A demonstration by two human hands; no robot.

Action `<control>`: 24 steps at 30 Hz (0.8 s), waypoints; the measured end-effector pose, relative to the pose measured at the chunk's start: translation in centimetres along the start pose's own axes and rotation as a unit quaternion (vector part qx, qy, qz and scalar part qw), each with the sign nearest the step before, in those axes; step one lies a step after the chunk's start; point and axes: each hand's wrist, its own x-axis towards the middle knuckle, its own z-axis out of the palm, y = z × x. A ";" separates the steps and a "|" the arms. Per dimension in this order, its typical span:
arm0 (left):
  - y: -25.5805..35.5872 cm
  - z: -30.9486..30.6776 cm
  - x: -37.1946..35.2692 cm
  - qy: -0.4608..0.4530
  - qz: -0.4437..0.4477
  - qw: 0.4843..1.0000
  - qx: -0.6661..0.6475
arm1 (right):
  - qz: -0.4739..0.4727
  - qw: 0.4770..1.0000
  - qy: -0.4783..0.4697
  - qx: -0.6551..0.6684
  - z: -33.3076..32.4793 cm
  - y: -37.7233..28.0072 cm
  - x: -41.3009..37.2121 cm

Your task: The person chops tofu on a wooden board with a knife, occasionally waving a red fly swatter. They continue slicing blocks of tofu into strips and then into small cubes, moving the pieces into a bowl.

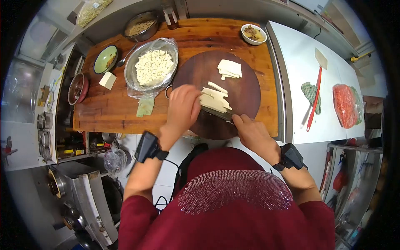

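Note:
A kitchen knife (216,113) lies along the near side of the pale tofu strips (214,100), its handle end in the closed fingers of my right hand (254,134). My left hand (184,105), slightly blurred, is at the left end of these strips with fingers loosely bent, open, and nothing visible in them. Both hands are over the round dark cutting board (246,89). Farther back on the board sits a stack of pale tofu slices (229,68).
Left of the board, a plastic-lined bowl (175,52) holds small white cubes. A tofu block (108,81), green bowl (98,62) and red bowl (84,89) stand farther left. A red-handled spatula (316,93) and bagged red food (345,106) lie on the white counter at right.

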 end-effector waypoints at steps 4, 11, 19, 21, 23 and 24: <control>-1.9 2.2 3.6 -0.296 0.084 0.948 -0.075 | 0.007 0.997 0.018 -0.071 0.1 -0.8 -0.1; -4.6 6.8 4.5 -0.487 0.209 0.846 -0.058 | 0.028 0.995 0.043 -0.083 1.4 -1.4 -0.6; -6.0 8.0 4.6 -0.461 0.295 0.835 -0.056 | 0.049 0.996 0.044 -0.067 1.8 -3.4 -1.1; -6.4 8.2 4.5 -0.469 0.294 0.830 -0.066 | 0.048 0.996 0.037 -0.060 1.8 -4.0 -1.7; -6.8 8.4 4.6 -0.478 0.292 0.825 -0.072 | 0.031 0.997 0.043 -0.047 1.5 -4.6 -2.0; -7.0 8.4 4.5 -0.470 0.298 0.826 -0.090 | 0.037 0.997 0.040 -0.047 1.1 -4.9 -2.5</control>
